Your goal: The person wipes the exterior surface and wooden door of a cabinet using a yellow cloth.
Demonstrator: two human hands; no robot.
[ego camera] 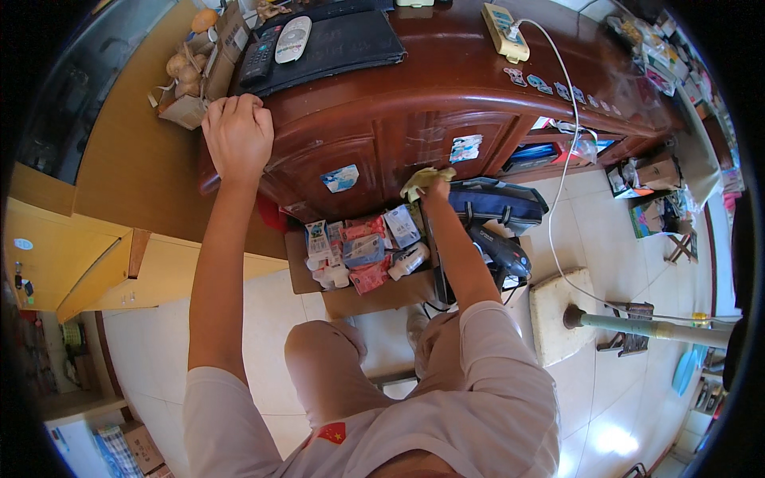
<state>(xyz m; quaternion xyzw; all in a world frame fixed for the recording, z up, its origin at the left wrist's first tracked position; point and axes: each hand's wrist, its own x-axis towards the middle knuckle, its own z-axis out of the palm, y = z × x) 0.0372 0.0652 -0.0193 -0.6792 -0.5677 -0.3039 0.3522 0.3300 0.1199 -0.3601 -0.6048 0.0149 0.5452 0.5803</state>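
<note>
My left hand rests with curled fingers on the top front edge of a reddish-brown wooden cabinet, at its left corner. Lower down, my right hand grips a yellowish cloth against the cabinet's front, below a torn blue-and-white sticker. A second such sticker is on the door panel to the left. Beneath my arms a cardboard box stands with its flap out, holding several small cartons and bottles. Part of the cloth is hidden by my fingers.
Two remote controls lie on a black flat case on the cabinet. A power strip has a white cable hanging down to the right. Beside my right arm are a dark blue bag and a hair dryer. A stool stands right.
</note>
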